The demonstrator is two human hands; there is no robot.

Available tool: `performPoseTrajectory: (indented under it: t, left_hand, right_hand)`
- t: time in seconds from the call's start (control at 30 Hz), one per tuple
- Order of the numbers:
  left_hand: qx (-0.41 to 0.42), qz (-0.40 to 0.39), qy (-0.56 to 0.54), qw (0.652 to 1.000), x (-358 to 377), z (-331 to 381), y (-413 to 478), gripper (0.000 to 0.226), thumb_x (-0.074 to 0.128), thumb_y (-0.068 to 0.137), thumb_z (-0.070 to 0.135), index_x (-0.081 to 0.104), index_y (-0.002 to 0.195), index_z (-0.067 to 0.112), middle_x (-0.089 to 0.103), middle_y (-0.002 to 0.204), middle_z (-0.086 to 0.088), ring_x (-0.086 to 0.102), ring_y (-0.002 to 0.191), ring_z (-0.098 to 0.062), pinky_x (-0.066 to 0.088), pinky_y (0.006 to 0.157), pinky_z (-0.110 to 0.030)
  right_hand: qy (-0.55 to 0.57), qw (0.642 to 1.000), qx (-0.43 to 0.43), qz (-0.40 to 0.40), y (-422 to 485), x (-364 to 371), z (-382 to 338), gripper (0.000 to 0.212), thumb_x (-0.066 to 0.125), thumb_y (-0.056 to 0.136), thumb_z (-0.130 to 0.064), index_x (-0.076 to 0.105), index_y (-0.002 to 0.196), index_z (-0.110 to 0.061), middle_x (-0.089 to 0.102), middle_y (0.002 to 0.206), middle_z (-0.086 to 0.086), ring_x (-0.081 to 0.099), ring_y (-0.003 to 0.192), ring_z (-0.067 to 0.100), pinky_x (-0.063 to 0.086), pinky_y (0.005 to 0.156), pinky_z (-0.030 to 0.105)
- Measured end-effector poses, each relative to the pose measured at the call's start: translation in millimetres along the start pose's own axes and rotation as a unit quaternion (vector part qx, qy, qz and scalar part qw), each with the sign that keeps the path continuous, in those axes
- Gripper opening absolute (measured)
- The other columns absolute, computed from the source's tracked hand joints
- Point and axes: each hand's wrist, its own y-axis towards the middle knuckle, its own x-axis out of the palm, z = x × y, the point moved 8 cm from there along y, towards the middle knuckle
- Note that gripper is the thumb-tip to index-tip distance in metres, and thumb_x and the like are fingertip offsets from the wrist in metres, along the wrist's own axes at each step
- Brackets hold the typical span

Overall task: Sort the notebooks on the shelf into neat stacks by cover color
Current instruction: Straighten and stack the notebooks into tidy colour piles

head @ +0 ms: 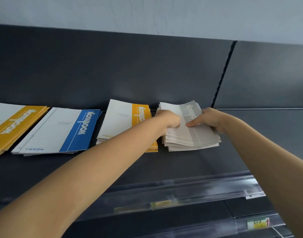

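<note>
Four piles of notebooks lie along the dark shelf (pixel 181 165). At the right sits a grey-banded stack (pixel 190 136), loosely fanned. My left hand (pixel 168 120) grips its left edge with curled fingers. My right hand (pixel 209 120) holds its right side, thumb pressed on the top cover. Left of it lies a yellow-banded stack (pixel 125 119), partly hidden by my left forearm. Further left is a blue-banded stack (pixel 61 131), and at the far left another yellow-banded stack (pixel 15 124), cut off by the frame edge.
A dark back panel (pixel 130 69) rises behind the piles, with a vertical slotted upright (pixel 222 74) to the right. Along the shelf's front edge runs a clear plastic price rail (pixel 181 194). A lower shelf carries a price label (pixel 258 223).
</note>
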Motion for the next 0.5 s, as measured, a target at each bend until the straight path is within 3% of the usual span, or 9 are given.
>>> performPoseTrajectory:
  t: [0.07, 0.2, 0.3, 0.37, 0.43, 0.5]
  left_hand:
    - [-0.021, 0.025, -0.025, 0.999, -1.1, -4.6, 1.1, 0.074, 0.061, 0.093, 0.018, 0.016, 0.148, -0.005, 0.035, 0.146, -0.019, 0.046, 0.127, -0.029, 0.045, 0.102, -0.034]
    - [-0.029, 0.062, -0.065, 0.996, 0.9, -6.3, 2.1, 0.075, 0.057, 0.094, 0.017, 0.011, 0.149, -0.002, 0.031, 0.148, -0.016, 0.040, 0.132, -0.029, 0.040, 0.102, -0.033]
    - [-0.040, 0.078, -0.085, 0.992, 5.4, -8.1, 0.2, 0.078, 0.061, 0.092, 0.015, 0.010, 0.149, 0.001, 0.027, 0.150, -0.011, 0.039, 0.132, -0.027, 0.042, 0.099, -0.032]
    - [-0.047, 0.080, -0.108, 0.990, 9.1, -10.3, 1.6, 0.080, 0.063, 0.090, 0.013, 0.011, 0.150, 0.004, 0.026, 0.151, -0.009, 0.038, 0.133, -0.027, 0.043, 0.095, -0.032]
    - [-0.055, 0.072, -0.141, 0.986, 10.2, -11.0, 2.2, 0.081, 0.065, 0.087, 0.009, 0.014, 0.150, 0.008, 0.030, 0.150, -0.007, 0.041, 0.130, -0.027, 0.044, 0.088, -0.032]
    - [-0.057, 0.060, -0.174, 0.981, 10.0, -10.4, 3.6, 0.084, 0.068, 0.083, 0.004, 0.017, 0.150, 0.010, 0.037, 0.146, -0.007, 0.045, 0.125, -0.027, 0.044, 0.081, -0.032]
  right_hand:
    - [-0.018, 1.000, 0.005, -0.010, 2.5, -0.1, -4.0, 0.051, 0.087, 0.057, -0.009, 0.068, 0.104, -0.004, 0.072, 0.101, 0.014, 0.070, 0.092, 0.033, 0.054, 0.086, 0.048]
    - [-0.020, 1.000, 0.017, -0.016, 8.0, 1.4, -3.8, 0.057, 0.085, 0.056, -0.005, 0.064, 0.109, 0.001, 0.070, 0.106, 0.019, 0.070, 0.090, 0.036, 0.055, 0.083, 0.051]
    - [0.002, 1.000, 0.021, -0.013, 17.9, -1.7, 4.5, 0.089, 0.089, 0.038, -0.012, 0.056, 0.121, -0.002, 0.068, 0.108, 0.019, 0.070, 0.087, 0.036, 0.056, 0.077, 0.053]
    - [0.023, 0.999, 0.023, -0.011, 23.4, -1.5, 9.5, 0.100, 0.090, 0.032, -0.017, 0.054, 0.125, -0.006, 0.068, 0.108, 0.016, 0.071, 0.085, 0.035, 0.056, 0.077, 0.053]
    - [0.020, 1.000, 0.020, 0.006, 19.3, -1.8, 10.0, 0.096, 0.089, 0.032, -0.024, 0.057, 0.122, -0.009, 0.070, 0.104, 0.014, 0.071, 0.084, 0.033, 0.056, 0.079, 0.050]
    - [0.026, 0.999, 0.013, 0.015, 10.5, 0.7, 6.7, 0.075, 0.089, 0.043, -0.022, 0.065, 0.112, -0.008, 0.072, 0.100, 0.014, 0.071, 0.085, 0.033, 0.056, 0.082, 0.049]
